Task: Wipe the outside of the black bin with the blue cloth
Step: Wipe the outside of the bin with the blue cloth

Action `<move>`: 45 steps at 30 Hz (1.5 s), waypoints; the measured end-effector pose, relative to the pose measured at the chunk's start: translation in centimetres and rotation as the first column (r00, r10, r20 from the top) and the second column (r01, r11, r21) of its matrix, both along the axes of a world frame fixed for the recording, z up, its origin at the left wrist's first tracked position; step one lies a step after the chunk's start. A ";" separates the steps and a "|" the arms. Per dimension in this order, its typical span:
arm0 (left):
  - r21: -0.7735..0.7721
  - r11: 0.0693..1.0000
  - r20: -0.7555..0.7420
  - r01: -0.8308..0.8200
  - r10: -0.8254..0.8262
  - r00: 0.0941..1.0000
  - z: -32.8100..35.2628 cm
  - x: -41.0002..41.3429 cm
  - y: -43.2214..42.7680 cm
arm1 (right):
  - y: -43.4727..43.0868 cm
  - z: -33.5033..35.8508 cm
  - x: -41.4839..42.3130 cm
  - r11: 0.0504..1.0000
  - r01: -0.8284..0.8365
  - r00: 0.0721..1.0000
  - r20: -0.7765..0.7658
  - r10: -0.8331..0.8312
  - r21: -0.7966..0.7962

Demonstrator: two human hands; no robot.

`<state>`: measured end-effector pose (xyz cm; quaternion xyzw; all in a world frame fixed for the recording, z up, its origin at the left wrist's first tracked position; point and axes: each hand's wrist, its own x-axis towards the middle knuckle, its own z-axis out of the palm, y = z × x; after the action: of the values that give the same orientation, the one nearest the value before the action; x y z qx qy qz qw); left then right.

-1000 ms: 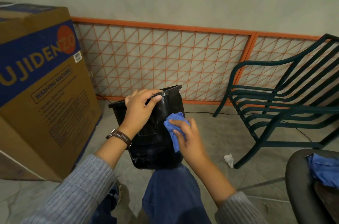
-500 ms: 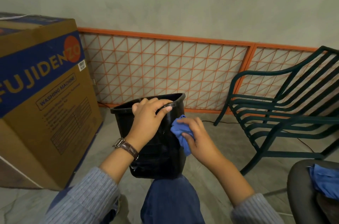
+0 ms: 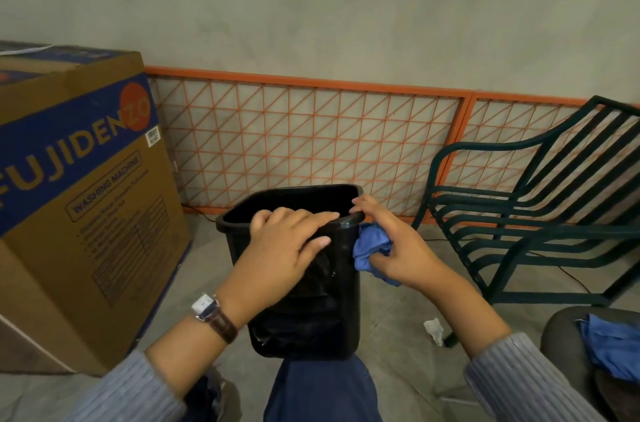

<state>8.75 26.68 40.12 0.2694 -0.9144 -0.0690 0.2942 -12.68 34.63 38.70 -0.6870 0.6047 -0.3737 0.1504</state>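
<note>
**Black bin held at the rim, cloth at its right corner**

Black plastic bin, one only, rectangular and glossy, stands upright in the middle of the view, just past a knee in blue trousers, with its open mouth facing up. Whether its base rests on the knee or on the grey floor cannot be told.

Two hands are on it. The left hand, with one brown-strapped wristwatch on its wrist, lies across the near rim with fingers nearly straight and the thumb on the outer wall. The right hand pinches a bunched blue cloth against the bin's upper right corner, a fingertip touching the rim.

Blue cloths number two: the second blue cloth lies on a dark rounded seat at the lower right. Around them are one brown cardboard washing-machine box at the left, one dark green slatted metal chair at the right, two orange grille panels along the wall, and one crumpled white scrap of paper on the floor by the chair's leg.

Half a second ago the cloth was lower, on the near face; it now sits at the corner under the rim. The left fingers, then hooked over the rim, have flattened.
</note>
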 end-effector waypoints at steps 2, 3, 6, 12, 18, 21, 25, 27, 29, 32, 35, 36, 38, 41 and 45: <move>0.022 1.000 0.030 0.019 -0.019 0.999 0.1 2.0 -2.1 | 0.0 -0.9 -0.8 1.000 0.010 0.999 0.046 -0.009 -0.020; 0.047 0.998 0.032 0.033 -0.034 0.999 0.1 2.7 -3.3 | 0.0 -1.3 -1.2 1.000 0.014 0.997 0.082 -0.012 -0.027; 0.092 0.992 -0.033 0.087 -0.084 0.996 -0.3 3.0 -5.3 | -0.2 -1.8 -1.7 1.000 0.009 0.987 0.158 -0.007 -0.017; 0.134 0.991 -0.272 0.014 0.023 0.962 -1.7 1.6 -5.7 | 0.8 -5.4 1.0 0.952 0.269 0.858 0.485 -0.168 -0.146; 0.117 0.993 -0.290 -0.028 0.061 0.955 -1.6 0.6 -5.4 | -0.2 -7.6 5.1 0.876 0.465 0.638 0.733 -0.235 -0.125; 0.117 0.992 -0.289 -0.050 0.082 0.954 -1.7 0.4 -5.2 | -0.6 -6.9 5.0 0.863 0.477 0.663 0.712 -0.231 -0.164; 0.084 0.993 -0.252 -0.083 0.101 0.962 -1.3 -0.1 -4.7 | -0.9 -5.6 5.1 0.809 0.502 0.805 0.506 -0.308 -0.306; 0.082 0.993 -0.252 -0.089 0.107 0.962 -1.2 -0.2 -4.6 | -0.7 -5.9 5.0 0.814 0.471 0.864 0.362 -0.349 -0.340; 0.091 0.992 -0.260 -0.085 0.106 0.960 -1.3 -0.2 -4.6 | 0.0 -6.5 4.8 0.838 0.427 0.899 0.256 -0.355 -0.339; 0.092 0.990 -0.260 -0.106 0.126 0.957 -1.3 -0.1 -4.5 | -0.2 -6.0 4.4 0.845 0.453 0.875 0.325 -0.359 -0.286; 0.089 0.988 -0.262 -0.123 0.142 0.955 -1.2 -0.2 -4.3 | -1.0 -5.0 5.1 0.820 0.517 0.827 0.393 -0.403 -0.247; 0.094 0.988 -0.264 -0.121 0.142 0.954 -1.2 -0.1 -4.2 | -1.0 -5.0 5.6 0.812 0.516 0.838 0.358 -0.412 -0.272; 0.101 0.988 -0.270 -0.117 0.140 0.953 -1.3 0.1 -4.2 | -0.7 -5.8 6.4 0.815 0.471 0.880 0.243 -0.408 -0.337; 0.097 0.988 -0.263 -0.121 0.142 0.954 -1.2 0.1 -4.2 | 0.0 -6.6 5.9 0.842 0.401 0.916 0.165 -0.365 -0.361; 0.095 0.982 -0.258 -0.160 0.180 0.949 -1.2 -0.1 -4.2 | -1.1 -5.0 5.1 0.802 0.471 0.879 0.121 -0.461 -0.367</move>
<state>8.66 22.50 38.95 0.3461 -0.8368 -0.1122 0.4091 -7.59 33.56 33.67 -0.5283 0.6673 -0.5194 -0.0764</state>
